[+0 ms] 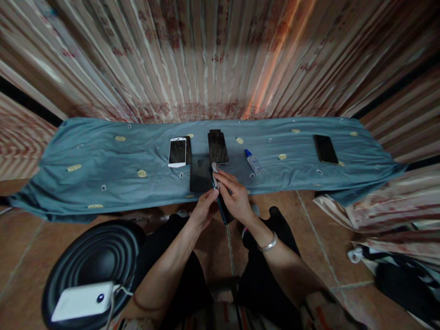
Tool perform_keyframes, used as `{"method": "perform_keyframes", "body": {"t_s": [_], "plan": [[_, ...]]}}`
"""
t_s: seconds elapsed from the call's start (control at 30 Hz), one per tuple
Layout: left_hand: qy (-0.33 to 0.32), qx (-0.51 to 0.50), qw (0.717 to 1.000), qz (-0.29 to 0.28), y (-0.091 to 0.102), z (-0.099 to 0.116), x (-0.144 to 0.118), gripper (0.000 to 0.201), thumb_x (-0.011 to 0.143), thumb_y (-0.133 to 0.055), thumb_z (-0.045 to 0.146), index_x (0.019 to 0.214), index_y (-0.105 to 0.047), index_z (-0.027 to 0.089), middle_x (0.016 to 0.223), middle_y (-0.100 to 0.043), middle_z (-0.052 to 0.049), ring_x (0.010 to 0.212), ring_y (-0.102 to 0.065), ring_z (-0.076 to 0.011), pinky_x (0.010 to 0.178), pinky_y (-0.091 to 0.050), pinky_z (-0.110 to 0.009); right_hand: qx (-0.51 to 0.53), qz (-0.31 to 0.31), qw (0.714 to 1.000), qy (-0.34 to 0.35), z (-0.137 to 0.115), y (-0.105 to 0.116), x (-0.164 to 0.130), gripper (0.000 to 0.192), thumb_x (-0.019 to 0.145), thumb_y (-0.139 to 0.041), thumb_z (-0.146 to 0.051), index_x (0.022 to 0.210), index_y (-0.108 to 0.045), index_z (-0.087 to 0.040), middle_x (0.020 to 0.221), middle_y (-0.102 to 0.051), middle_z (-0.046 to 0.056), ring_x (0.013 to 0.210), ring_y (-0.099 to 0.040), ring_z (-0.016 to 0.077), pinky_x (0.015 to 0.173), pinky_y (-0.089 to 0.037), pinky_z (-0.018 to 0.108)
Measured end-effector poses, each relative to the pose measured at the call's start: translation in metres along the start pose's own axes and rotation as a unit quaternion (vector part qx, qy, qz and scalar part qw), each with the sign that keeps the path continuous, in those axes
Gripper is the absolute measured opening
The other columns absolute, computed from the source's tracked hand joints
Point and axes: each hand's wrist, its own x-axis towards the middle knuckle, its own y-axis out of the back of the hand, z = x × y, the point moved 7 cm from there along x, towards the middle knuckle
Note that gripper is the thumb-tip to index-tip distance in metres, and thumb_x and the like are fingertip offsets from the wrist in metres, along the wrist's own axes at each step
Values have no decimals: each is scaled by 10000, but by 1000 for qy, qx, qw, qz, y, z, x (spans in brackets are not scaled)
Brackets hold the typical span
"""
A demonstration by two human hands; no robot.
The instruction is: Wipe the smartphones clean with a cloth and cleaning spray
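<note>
A dark phone (222, 204) was held edge-on between both hands, above the near edge of the blue-grey cloth (103, 156) and over the person's knees. The left hand (203, 211) gripped the phone's left side, with its fingers curled narrowly around the lower part of the body. The right hand (235, 195) lay over the phone's right side, and its fingers (223, 179) were closed on a small pale cloth or wipe (214, 167) pressed at the phone's upper end. No brand, label or writing could be read on the held phone, since only its thin edge was presented to the camera. On the cloth, just beyond the hands, a flat black phone (199, 173) lay face up, with a white phone (177, 151) to its left and another dark phone (217, 146) behind it. A small bottle with a blue cap (253, 162) lay to the right of the hands; its label print was too small to read. A further dark phone (325, 149) lay well apart at the right end of the cloth. A silver bangle (268, 243) sat on the right wrist.
</note>
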Motion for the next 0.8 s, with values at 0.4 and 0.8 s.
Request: {"method": "perform_keyframes", "body": {"t_s": [0.4,0.8], "plan": [[-25,7,1000,14,8,7,5,449,543,-883,490,805,-743,153,744,-702,-4,695,-614,-128,711,-451,-257,8,-15,1000,7,-4,-4,-3,369,975,-475,-219,1293,-650,-290,1345,-645,57,1282,-569,183,1103,-453,392],[6,17,1000,-11,-5,2,-3,453,508,-911,449,802,-758,141,694,-707,-2,669,-631,-120,723,-466,-249,-18,-8,1000,-2,-2,2,0,383,985,-462,-252,1333,-617,-290,1395,-609,54,1326,-533,188,1133,-413,392]]}}
